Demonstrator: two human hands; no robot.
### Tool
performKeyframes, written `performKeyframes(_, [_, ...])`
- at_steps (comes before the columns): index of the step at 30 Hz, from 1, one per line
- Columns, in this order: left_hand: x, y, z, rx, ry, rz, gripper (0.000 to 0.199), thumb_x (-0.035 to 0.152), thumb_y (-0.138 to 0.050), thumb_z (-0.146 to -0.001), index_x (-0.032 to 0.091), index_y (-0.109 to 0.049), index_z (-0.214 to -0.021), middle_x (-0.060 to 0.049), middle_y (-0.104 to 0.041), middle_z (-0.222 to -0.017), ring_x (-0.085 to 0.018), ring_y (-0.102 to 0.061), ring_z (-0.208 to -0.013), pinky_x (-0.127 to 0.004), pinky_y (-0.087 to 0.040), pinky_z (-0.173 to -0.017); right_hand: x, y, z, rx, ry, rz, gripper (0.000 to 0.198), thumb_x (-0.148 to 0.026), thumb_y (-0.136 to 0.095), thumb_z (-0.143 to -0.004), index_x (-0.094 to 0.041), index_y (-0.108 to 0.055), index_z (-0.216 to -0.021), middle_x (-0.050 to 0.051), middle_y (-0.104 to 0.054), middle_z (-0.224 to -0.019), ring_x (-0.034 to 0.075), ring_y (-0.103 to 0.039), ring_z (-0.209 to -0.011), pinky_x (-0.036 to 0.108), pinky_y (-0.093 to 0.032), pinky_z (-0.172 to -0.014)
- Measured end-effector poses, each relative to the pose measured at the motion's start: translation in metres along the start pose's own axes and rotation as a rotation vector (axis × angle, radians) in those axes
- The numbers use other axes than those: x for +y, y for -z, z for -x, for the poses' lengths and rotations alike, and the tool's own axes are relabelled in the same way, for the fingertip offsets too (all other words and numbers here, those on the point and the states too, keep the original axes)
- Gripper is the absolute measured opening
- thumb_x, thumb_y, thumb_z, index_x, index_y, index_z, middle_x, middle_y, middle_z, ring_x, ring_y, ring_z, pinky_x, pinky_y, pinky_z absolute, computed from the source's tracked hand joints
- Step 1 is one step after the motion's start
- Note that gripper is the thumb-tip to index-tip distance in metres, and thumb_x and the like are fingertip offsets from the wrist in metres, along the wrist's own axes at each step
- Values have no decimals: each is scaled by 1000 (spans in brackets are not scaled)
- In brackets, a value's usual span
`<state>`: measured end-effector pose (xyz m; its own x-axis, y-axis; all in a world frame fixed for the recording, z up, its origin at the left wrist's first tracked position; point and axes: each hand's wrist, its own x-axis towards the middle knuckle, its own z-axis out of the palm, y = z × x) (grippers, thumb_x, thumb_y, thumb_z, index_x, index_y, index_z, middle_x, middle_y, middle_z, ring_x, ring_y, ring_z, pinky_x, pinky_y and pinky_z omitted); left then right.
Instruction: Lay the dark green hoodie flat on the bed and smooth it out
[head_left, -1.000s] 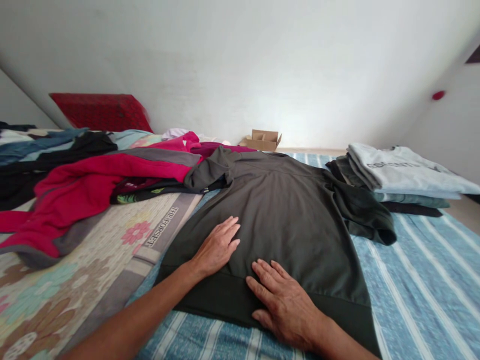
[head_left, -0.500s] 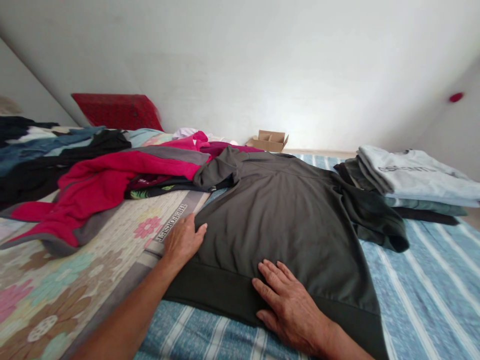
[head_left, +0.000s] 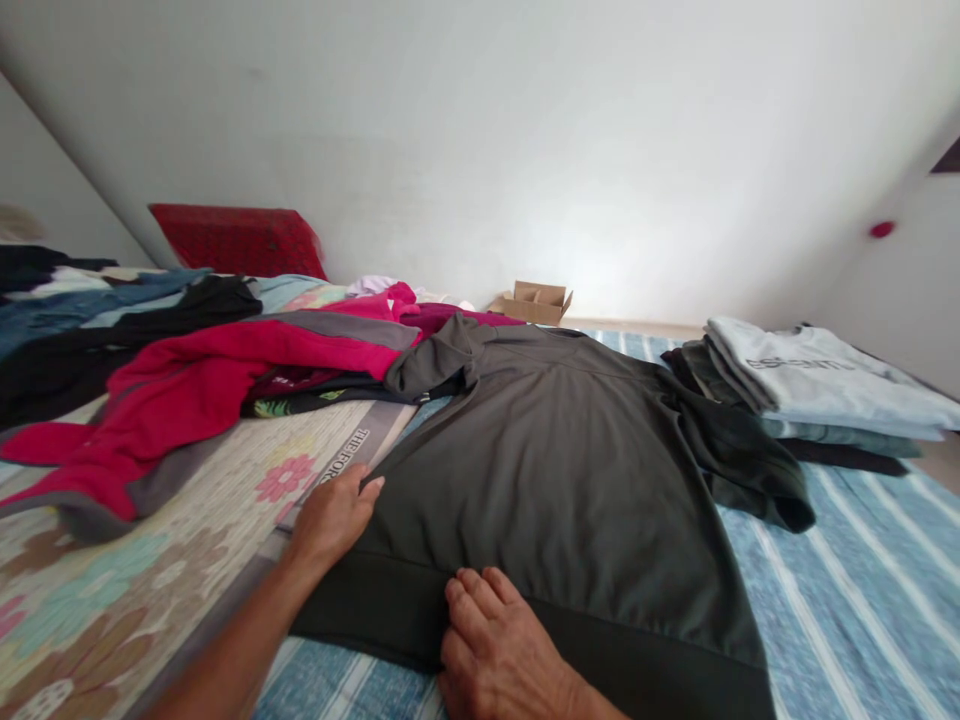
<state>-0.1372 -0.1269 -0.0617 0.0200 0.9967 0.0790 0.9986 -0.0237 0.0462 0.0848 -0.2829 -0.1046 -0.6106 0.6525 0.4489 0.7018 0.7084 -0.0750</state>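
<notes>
A dark grey sweatshirt (head_left: pixel 570 480) lies spread out, its hem band nearest me and its neck pointing toward the wall. My left hand (head_left: pixel 334 520) is closed at its left edge, above the hem, with the thumb on the cloth and the fingertips partly hidden. My right hand (head_left: pixel 499 640) grips the cloth around the hem band, left of its middle, with the fingers curled. Both sleeves angle outward; the left one touches a pink and grey fleece garment (head_left: pixel 187 370).
A folded stack topped by a white printed shirt (head_left: pixel 825 365) stands at right on the blue striped cover (head_left: pixel 847 560). Dark clothes (head_left: pixel 120 340) lie at far left. A flowered mat (head_left: pixel 187 560) is at left. Near the wall are a cardboard box (head_left: pixel 536 303) and a red board-like object (head_left: pixel 236 240).
My right hand has slid left along the hem, and its flat fingers have curled into the cloth. My left hand has come slightly nearer and leftward, pulling the sweatshirt's left edge out a little.
</notes>
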Motion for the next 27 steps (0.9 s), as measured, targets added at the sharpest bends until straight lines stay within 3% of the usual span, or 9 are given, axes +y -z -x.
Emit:
performKeyframes(9, [-5,4,-1,63,26,65,35,41,-33,-84,20,-60,-91,-11,-71,-93,-30,-65,-93,-34,-47,-75,14,-28,9,41,-18,-185,15,-27,-46,-92,-21,-59,-97,3,-56,-130,17,-44,-125,36,-26,-113])
performKeyframes(13, [-4,7,-3,-41,3,-11,34,39,-31,-85,20,-59,-83,-12,-70,-84,-31,-66,-87,-35,-47,-70,19,-41,9,136,-1,-254,16,-33,-48,-93,-23,-60,-93,-1,-60,-125,13,-46,-124,31,-23,-114])
performKeyframes(17, [4,20,-7,-152,-31,-123,35,35,-29,-87,18,-60,-90,-14,-70,-87,-32,-66,-87,-37,-47,-70,16,-57,10,225,-54,-303,16,-33,-49,-92,-24,-60,-98,0,-63,-120,13,-51,-120,30,-30,-111])
performKeyframes(21, [38,39,-26,-125,-84,-168,36,38,-32,-88,16,-59,-99,-15,-67,-101,-32,-63,-95,-39,-47,-72,14,-69,7,192,-118,-327,19,-37,-49,-93,-24,-61,-99,2,-66,-112,14,-58,-111,29,-38,-106])
performKeyframes(24, [79,46,-54,4,-216,-107,33,37,-39,-88,15,-58,-103,-14,-64,-109,-29,-60,-103,-36,-45,-80,17,-72,-1,161,-95,-339,18,-39,-51,-92,-26,-62,-96,0,-68,-105,15,-62,-105,29,-45,-100])
performKeyframes(27, [126,39,-89,24,-360,23,23,32,-46,-87,17,-61,-98,-10,-66,-106,-25,-62,-100,-30,-44,-79,20,-68,-12,122,-115,-351,14,-38,-52,-91,-29,-63,-90,-1,-70,-97,16,-66,-95,28,-51,-93])
